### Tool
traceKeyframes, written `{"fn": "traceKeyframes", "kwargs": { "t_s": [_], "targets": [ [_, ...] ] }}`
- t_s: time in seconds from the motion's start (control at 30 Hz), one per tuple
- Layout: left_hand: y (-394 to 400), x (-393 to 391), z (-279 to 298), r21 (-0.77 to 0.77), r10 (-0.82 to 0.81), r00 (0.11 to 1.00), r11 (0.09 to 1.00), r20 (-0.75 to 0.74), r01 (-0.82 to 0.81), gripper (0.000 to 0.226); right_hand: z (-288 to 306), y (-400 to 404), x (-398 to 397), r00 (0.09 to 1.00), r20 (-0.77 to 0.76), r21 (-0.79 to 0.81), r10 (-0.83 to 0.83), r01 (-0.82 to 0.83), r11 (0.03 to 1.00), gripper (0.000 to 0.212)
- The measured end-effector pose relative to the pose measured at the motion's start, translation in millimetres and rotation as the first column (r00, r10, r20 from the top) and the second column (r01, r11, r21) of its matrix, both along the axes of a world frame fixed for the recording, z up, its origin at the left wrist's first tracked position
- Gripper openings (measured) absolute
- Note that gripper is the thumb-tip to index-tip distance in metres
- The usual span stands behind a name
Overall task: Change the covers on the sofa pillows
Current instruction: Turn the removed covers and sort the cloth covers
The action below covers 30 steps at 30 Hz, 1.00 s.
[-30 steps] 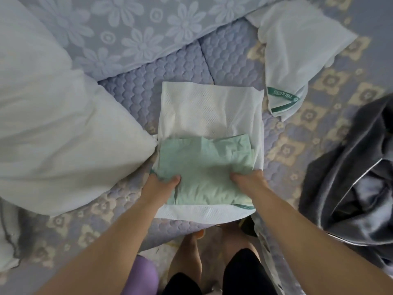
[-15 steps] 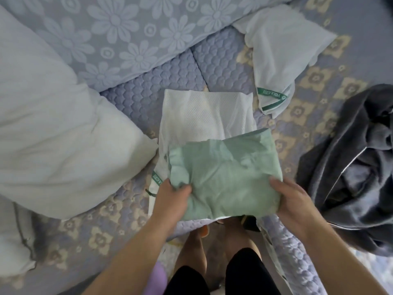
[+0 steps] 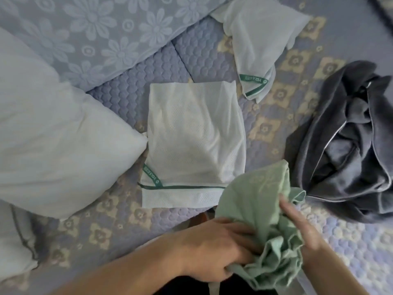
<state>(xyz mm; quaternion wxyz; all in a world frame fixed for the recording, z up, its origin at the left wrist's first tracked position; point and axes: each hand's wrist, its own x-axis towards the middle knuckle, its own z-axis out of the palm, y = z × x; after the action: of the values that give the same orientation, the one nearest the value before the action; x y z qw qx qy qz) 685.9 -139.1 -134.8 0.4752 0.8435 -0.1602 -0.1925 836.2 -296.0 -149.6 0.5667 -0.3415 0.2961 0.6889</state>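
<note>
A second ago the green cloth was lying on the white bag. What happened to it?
Both hands lifted the green cover off the white mesh bag and pulled it toward the person's right. The left hand now grips it bunched up; the right hand holds its other side. The white pillow, second mesh bag and dark grey cover stayed put.

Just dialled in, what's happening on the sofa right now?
A person is holding a bunched green pillow cover in both hands: the left hand grips its lower folds and the right hand holds the other side. A white mesh bag with green trim lies flat on the quilted sofa, a bare white pillow sits to the left, and a dark grey cover is heaped on the right.
</note>
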Motion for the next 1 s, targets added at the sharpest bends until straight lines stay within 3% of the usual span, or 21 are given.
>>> {"fn": "traceKeyframes", "kwargs": {
  "t_s": [0.07,0.1,0.17,0.2,0.27,0.3,0.37,0.43,0.5,0.6,0.67,0.77,0.83,0.9,1.0],
  "targets": [
    [-1.4,-17.8,5.1,0.112,-0.102,0.987,0.99,0.123,0.089,0.024,-5.1,4.8,-14.6,0.969,-0.003,-0.22,0.246,-0.241,0.945,0.048],
    [-2.1,-23.8,7.2,0.082,-0.109,0.99,0.991,0.091,0.102,0.021,-7.7,2.9,-22.1,0.95,0.064,-0.345,0.305,-0.265,0.9,0.04],
    [1.7,-27.5,-1.1,-0.054,0.056,0.989,0.996,-0.139,-0.064,0.023,-10.1,-0.3,-24.7,0.894,0.26,-0.509,0.364,-0.194,0.838,0.025],
    [8.3,-30.0,-16.6,-0.016,0.213,0.957,0.975,-0.199,-0.22,0.022,-15.3,-3.4,-22.3,0.85,0.365,-0.56,0.38,-0.126,0.819,0.026],
    [29.7,-37.6,-65.4,0.298,0.47,0.877,0.855,-0.099,-0.425,0.011,-18.0,-11.1,-11.9,0.816,0.452,-0.601,0.361,-0.021,0.799,0.031],
    [44.6,-42.4,-89.7,0.46,0.507,0.861,0.775,-0.043,-0.433,0.005,-16.5,-16.9,-5.4,0.828,0.462,-0.598,0.319,0.025,0.801,0.032],
    [73.0,-47.0,-128.7,0.7,0.473,0.877,0.656,-0.089,-0.283,0.021,-15.5,-30.7,8.8,0.859,0.449,-0.598,0.247,0.084,0.797,0.026],
    [91.0,-50.5,-151.6,0.788,0.426,0.894,0.594,-0.136,-0.163,0.036,-13.3,-42.9,20.6,0.867,0.44,-0.594,0.233,0.087,0.799,0.02],
    [98.4,-50.6,-161.3,0.801,0.404,0.904,0.583,-0.139,-0.137,0.041,-12.4,-53.1,28.6,0.86,0.443,-0.589,0.252,0.068,0.805,0.02],
    [100.1,-45.5,-167.5,0.764,0.4,0.904,0.626,-0.148,-0.152,0.024,-13.4,-63.1,26.9,0.856,0.433,-0.612,0.284,0.048,0.79,0.022],
    [105.6,-41.9,-163.9,0.697,0.604,0.768,0.644,-0.212,-0.314,0.004,-14.7,-64.2,20.6,0.867,0.4,-0.626,0.299,0.02,0.78,0.022],
    [115.3,-28.5,-151.0,0.575,0.812,0.45,0.582,-0.373,-0.575,0.017,-15.5,-60.2,7.5,0.872,0.364,-0.623,0.326,-0.032,0.782,0.025],
    [119.3,-20.7,-139.3,0.541,0.854,0.361,0.517,-0.374,-0.664,0.02,-14.7,-53.9,-3.1,0.881,0.337,-0.576,0.331,-0.085,0.813,0.029],
    [120.6,-17.3,-122.7,0.561,0.87,0.375,0.492,-0.319,-0.666,0.022,-11.4,-38.9,-16.5,0.887,0.336,-0.486,0.317,-0.125,0.865,0.031],
    [119.9,-12.9,-97.6,0.526,0.843,0.462,0.535,-0.276,-0.661,0.022,-9.8,-3.7,-40.9,0.866,0.404,-0.307,0.296,-0.177,0.935,0.033]
  ]
}}
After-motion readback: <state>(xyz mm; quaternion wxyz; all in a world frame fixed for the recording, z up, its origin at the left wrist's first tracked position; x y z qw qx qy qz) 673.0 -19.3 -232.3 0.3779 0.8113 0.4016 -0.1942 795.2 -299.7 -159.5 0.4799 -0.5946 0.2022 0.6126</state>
